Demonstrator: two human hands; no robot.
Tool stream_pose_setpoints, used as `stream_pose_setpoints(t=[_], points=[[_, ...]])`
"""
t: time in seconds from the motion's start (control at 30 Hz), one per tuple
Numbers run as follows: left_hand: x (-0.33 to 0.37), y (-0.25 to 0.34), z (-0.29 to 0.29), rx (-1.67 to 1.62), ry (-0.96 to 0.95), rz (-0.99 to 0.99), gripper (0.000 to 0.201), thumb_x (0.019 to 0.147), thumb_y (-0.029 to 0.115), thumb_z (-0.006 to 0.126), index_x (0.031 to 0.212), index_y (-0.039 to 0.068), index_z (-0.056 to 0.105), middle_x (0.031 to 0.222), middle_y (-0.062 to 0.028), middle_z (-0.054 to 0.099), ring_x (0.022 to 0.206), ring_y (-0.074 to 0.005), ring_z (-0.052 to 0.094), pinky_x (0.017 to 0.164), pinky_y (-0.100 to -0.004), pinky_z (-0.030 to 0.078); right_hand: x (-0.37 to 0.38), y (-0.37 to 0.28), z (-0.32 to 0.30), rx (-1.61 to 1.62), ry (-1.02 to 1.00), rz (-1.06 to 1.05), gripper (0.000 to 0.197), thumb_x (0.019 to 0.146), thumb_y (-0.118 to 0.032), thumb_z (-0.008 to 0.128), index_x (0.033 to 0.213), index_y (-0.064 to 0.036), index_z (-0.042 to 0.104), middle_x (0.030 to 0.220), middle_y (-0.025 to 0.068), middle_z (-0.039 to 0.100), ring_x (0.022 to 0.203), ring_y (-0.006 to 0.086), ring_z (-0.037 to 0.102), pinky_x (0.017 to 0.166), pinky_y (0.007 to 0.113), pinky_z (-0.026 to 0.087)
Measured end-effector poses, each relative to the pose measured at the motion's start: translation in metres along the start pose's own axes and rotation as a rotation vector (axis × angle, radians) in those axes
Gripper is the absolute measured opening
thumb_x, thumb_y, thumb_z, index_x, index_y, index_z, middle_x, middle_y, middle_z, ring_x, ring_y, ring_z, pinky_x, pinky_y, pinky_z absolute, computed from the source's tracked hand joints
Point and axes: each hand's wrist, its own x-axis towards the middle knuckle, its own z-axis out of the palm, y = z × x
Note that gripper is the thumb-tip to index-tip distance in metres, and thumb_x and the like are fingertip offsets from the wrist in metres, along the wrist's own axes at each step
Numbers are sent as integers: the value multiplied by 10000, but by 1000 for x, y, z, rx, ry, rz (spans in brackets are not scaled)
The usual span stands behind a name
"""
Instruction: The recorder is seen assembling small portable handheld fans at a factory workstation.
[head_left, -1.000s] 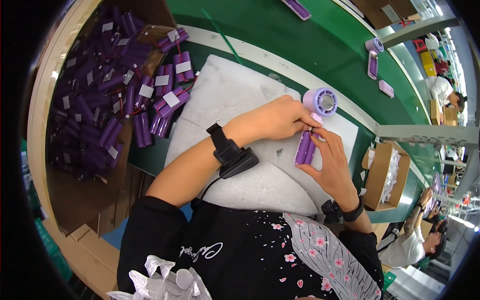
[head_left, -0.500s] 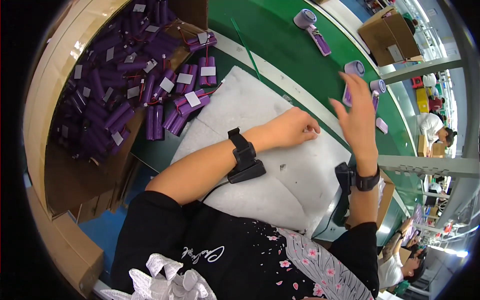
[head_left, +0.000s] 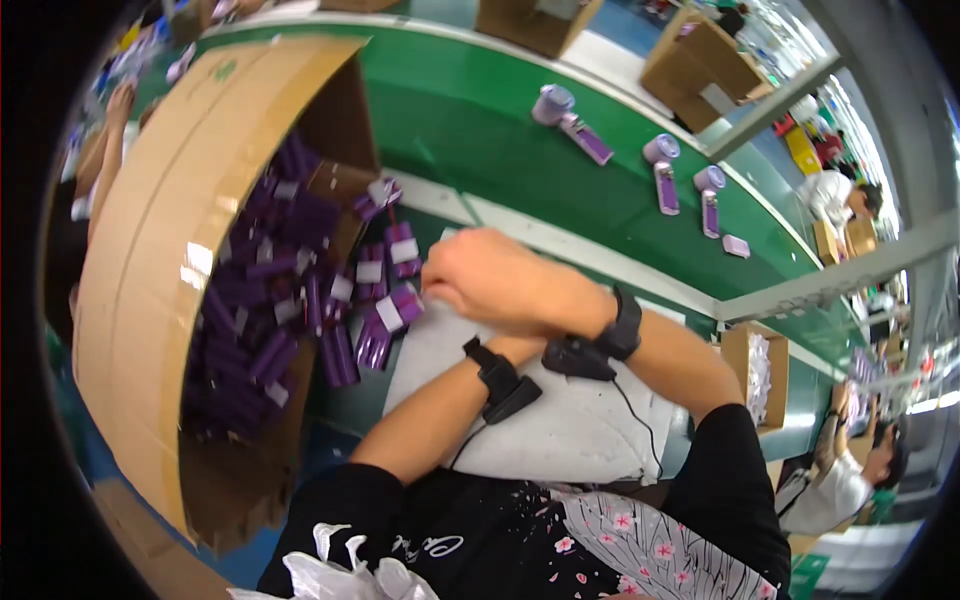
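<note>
My right hand reaches leftward across my left forearm, its fingers curled down at the upper left edge of a white padded sheet. What those fingers hold, if anything, is hidden. Just left of them lies a purple two-cell battery pack with a white label, among several similar packs. My left hand is covered by my right hand and wrist, so only the part by its wrist shows and its fingers are hidden. Both wrists wear black straps with small black units and cables.
A large cardboard box on its side at the left holds many purple battery packs. Beyond the sheet runs a green conveyor carrying purple handheld devices with round lilac heads. A metal post and a small carton stand right.
My right hand has swung from above the conveyor leftward over my left arm, its spread fingers now curled. My left hand has become covered. The head view has shifted, showing more of the box's outside.
</note>
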Motion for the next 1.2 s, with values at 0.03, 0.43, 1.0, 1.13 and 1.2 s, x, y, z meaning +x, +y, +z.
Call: stream_pose_setpoints(t=[0.03, 0.43, 1.0, 1.13, 1.2], points=[[-1, 1, -4, -25, -38, -21, 363, 924, 220, 594, 1251, 66, 556, 1245, -89, 571, 1082, -180, 579, 932, -345, 459, -9, -1, -6, 46, 127, -50, 77, 794, -92, 623, 779, -29, 664, 934, 114, 643, 809, 327, 636, 702, 391, 531], [9, 53, -64, -1085, 119, -466, 363, 991, 310, 465, 1280, 92, 499, 1000, -136, 632, 794, -210, 655, 651, -350, 540, -109, 69, 8, 1070, 883, 161, 80, 932, -77, 530, 950, -11, 572, 825, 61, 611, 703, 141, 598, 630, 292, 500], [59, 40, -38, -602, 624, -383, 322, 987, 208, 481, 1274, 70, 532, 972, -33, 620, 858, -142, 594, 718, -284, 493, -61, 105, 73, 776, 1439, 364, 177, 937, -184, 539, 988, -23, 590, 871, 143, 613, 681, 285, 607, 594, 400, 470], [79, 27, -25, -327, 694, -313, 301, 992, 217, 478, 1233, 63, 572, 983, -23, 631, 878, -112, 593, 735, -266, 494, -59, 111, 77, 573, 1353, 402, 215, 936, -217, 532, 857, -21, 572, 823, 163, 610, 656, 361, 595, 588, 449, 462], [78, 21, -27, -245, 680, -282, 291, 991, 215, 482, 1213, 58, 587, 988, -19, 633, 887, -101, 590, 746, -258, 492, -58, 110, 77, 612, 1284, 484, 254, 940, -220, 515, 788, -20, 549, 776, 171, 607, 654, 380, 587, 578, 457, 453]])
